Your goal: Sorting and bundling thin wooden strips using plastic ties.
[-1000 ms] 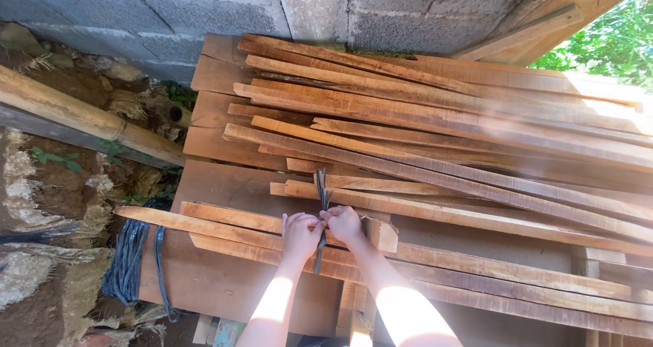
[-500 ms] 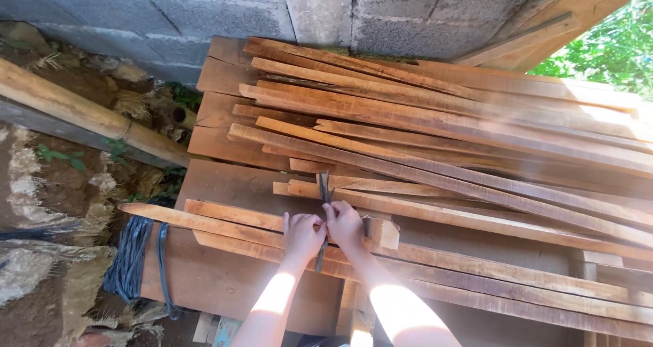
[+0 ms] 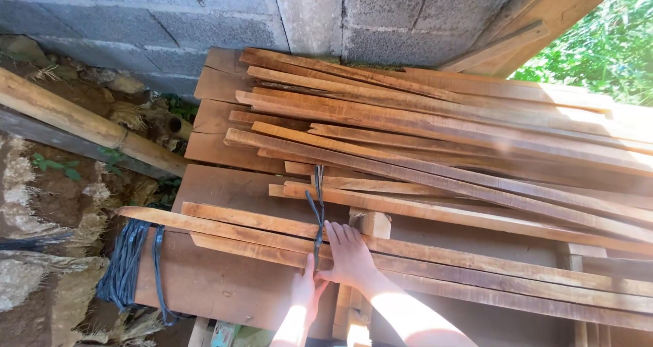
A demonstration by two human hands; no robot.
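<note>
A dark strap [image 3: 317,214] runs taut across the near thin wooden slats [image 3: 245,233], from the loose pile of slats [image 3: 435,136] down to the front edge. My left hand [image 3: 306,291] is closed around the strap's lower end at the edge of the wide flat board [image 3: 211,282]. My right hand [image 3: 348,255] lies flat on the slats just right of the strap, fingers stretched forward and thumb pointing at the strap. A small wooden block [image 3: 371,223] sits just beyond my right fingertips.
A grey block wall [image 3: 170,13] stands behind the pile. A thick bamboo pole [image 3: 81,124] slants across the earth at the left. A bundle of dark cord [image 3: 126,265] hangs at the board's left end. Green plants [image 3: 598,47] show at the top right.
Both hands have come down from the knot toward the front edge. The left hand now grips the strap's lower end, the right hand has opened flat on the slats, and the strap is drawn straight.
</note>
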